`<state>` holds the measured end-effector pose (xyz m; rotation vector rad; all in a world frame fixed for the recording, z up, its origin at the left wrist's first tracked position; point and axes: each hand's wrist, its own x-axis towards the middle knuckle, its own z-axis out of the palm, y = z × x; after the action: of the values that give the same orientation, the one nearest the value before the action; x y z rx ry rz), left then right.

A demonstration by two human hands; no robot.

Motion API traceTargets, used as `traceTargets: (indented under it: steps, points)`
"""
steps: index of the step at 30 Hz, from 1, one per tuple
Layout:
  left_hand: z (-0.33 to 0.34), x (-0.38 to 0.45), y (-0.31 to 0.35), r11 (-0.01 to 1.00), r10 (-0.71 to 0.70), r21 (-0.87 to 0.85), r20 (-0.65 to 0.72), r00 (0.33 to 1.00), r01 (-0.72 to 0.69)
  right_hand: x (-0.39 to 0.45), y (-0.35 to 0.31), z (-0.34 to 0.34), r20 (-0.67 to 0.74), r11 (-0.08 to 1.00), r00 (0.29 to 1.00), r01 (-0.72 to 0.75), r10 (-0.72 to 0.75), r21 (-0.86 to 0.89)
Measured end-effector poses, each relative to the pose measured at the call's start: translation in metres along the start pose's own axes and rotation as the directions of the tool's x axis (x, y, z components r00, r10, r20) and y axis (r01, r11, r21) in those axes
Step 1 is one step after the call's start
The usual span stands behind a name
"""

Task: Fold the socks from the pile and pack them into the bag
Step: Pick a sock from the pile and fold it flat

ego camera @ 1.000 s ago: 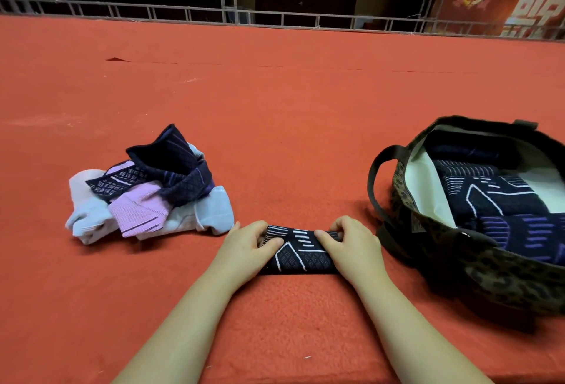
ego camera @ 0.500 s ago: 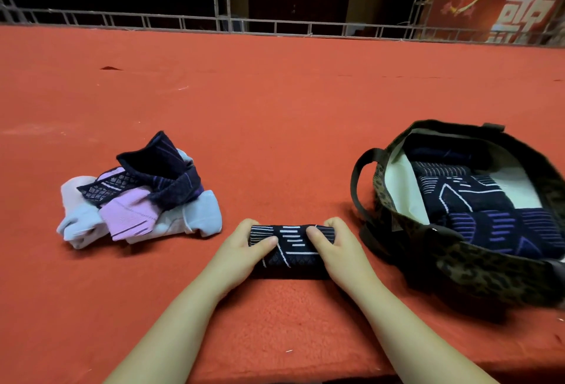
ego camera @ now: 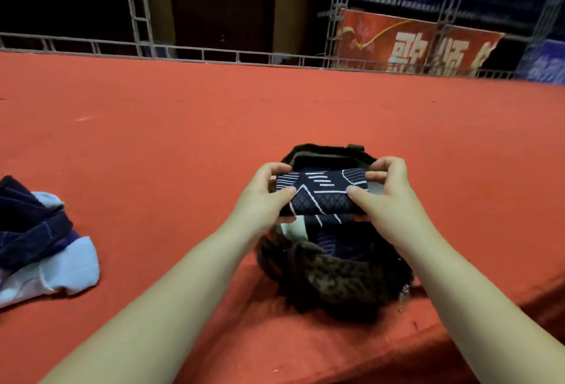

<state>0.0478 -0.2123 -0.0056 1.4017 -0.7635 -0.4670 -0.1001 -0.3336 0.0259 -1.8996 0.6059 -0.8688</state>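
Note:
A folded dark navy sock with white line patterns (ego camera: 321, 192) hangs in the air above the open mouth of the camouflage bag (ego camera: 333, 279). My left hand (ego camera: 263, 197) pinches its left end, thumb on the near side and fingers behind. My right hand (ego camera: 388, 192) pinches its right end the same way. Inside the bag, under the held sock, dark patterned socks (ego camera: 330, 241) show in part. The pile of unfolded socks (ego camera: 39, 246), dark blue on pale blue and white, lies at the far left and is cut off by the frame edge.
The red carpeted surface (ego camera: 183, 145) stretches far back to a metal railing (ego camera: 214, 56). Its front edge drops off at the lower right, close to the bag. A red banner (ego camera: 412, 44) hangs behind the railing.
Both hands have lifted the folded sock off the red surface and carried it to the right, over the bag's opening. The view has swung right, pushing the pile to the left edge.

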Motion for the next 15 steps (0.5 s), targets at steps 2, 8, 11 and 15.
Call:
traceTargets:
  steps: [2,8,11,15]
  points:
    - [0.017,0.022,-0.005,0.997,-0.008,0.083,0.024,1.000,0.006,0.022,0.015,-0.013,-0.027,0.986,0.999,0.032,-0.037,-0.166]
    - [0.031,0.084,-0.019,0.915,0.022,0.403,-0.058,0.998,0.003,0.086,0.055,-0.012,0.090,0.927,0.995,0.076,-0.046,-0.367]
    - [0.036,0.103,-0.025,0.795,0.042,0.605,0.025,0.999,-0.049,0.111,0.067,-0.016,0.107,0.872,0.994,0.079,-0.030,-0.484]
    - [0.039,0.110,-0.039,0.598,-0.012,0.786,0.206,0.978,-0.158,0.116,0.063,-0.020,0.230,0.588,0.973,0.171,0.026,-0.790]
